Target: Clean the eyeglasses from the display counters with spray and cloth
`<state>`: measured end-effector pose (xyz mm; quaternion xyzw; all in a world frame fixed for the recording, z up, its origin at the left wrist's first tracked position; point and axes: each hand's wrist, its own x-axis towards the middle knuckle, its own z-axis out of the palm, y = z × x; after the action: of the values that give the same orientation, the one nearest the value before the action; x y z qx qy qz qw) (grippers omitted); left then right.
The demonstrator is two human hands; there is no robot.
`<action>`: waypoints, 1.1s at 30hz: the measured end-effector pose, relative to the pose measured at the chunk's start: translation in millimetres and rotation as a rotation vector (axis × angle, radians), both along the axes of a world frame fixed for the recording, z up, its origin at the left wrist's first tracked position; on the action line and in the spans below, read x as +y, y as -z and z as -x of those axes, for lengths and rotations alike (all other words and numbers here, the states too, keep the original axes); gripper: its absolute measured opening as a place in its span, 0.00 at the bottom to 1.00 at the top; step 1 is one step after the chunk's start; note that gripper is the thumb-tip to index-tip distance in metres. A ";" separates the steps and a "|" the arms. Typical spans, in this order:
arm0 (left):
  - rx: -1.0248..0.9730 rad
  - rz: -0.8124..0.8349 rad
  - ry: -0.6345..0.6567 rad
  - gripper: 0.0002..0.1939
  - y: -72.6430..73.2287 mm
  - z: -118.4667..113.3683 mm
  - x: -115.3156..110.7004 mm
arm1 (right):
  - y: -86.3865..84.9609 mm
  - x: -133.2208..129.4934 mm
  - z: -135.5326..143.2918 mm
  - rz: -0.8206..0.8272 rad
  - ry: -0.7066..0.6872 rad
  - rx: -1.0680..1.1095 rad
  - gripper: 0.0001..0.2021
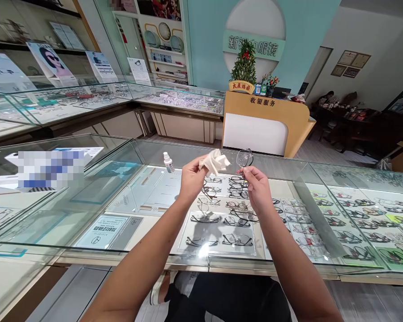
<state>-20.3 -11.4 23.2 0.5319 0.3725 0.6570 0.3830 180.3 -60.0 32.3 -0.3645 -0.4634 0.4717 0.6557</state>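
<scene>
Fingers of left hand: pinched on crumpled white cloth. Right hand: fingers gripping pair of glasses by the frame, lenses raised, just beside the cloth. Both held above glass surface. Small white spray bottle: upright on surface, left of hands.
</scene>
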 end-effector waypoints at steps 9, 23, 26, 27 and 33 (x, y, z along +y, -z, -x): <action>0.000 0.106 0.170 0.18 -0.8 0.6 -3.5 | 1.4 1.5 -0.2 0.003 0.020 -0.047 0.13; -0.237 0.259 0.294 0.26 4.9 -2.8 1.6 | 0.2 -2.4 1.1 -0.031 -0.148 -0.155 0.12; -0.242 0.287 0.303 0.29 3.2 -5.2 -2.4 | -3.3 -6.3 2.3 -0.078 -0.170 -0.245 0.13; -0.241 0.299 0.310 0.29 2.0 -6.0 -3.7 | -4.3 -7.1 2.6 -0.092 -0.168 -0.266 0.13; -0.217 0.324 0.365 0.36 -1.5 -8.8 -5.3 | -5.2 -5.7 3.1 -0.090 -0.138 -0.292 0.14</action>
<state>-11.5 -16.7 24.7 0.4488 0.3274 0.5618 0.6130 177.1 -65.7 37.5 -0.3666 -0.5986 0.4364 0.5629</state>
